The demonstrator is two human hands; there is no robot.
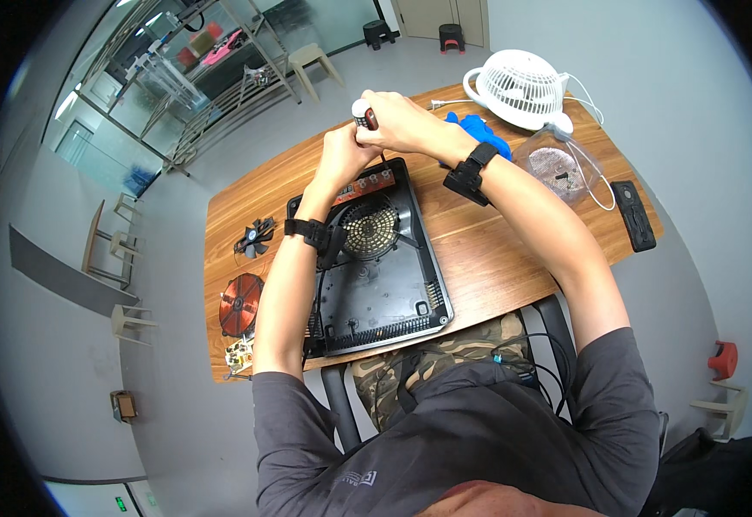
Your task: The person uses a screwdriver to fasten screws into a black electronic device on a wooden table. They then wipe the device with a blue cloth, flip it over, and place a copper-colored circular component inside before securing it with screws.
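Screwdriver [371,119] over circuit board [374,183], far end of black casing [376,297] on bench [496,250]. Right hand [400,122] closed round handle; left hand [346,153] curled alongside, grip unclear. At left: small fan [257,238], copper coil [240,307]. Far right: white fan [518,84].

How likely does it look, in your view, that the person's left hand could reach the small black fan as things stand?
Probably yes: the small black fan lies uncovered on the table, though the left hand seems closed on the screwdriver and might need freeing first.
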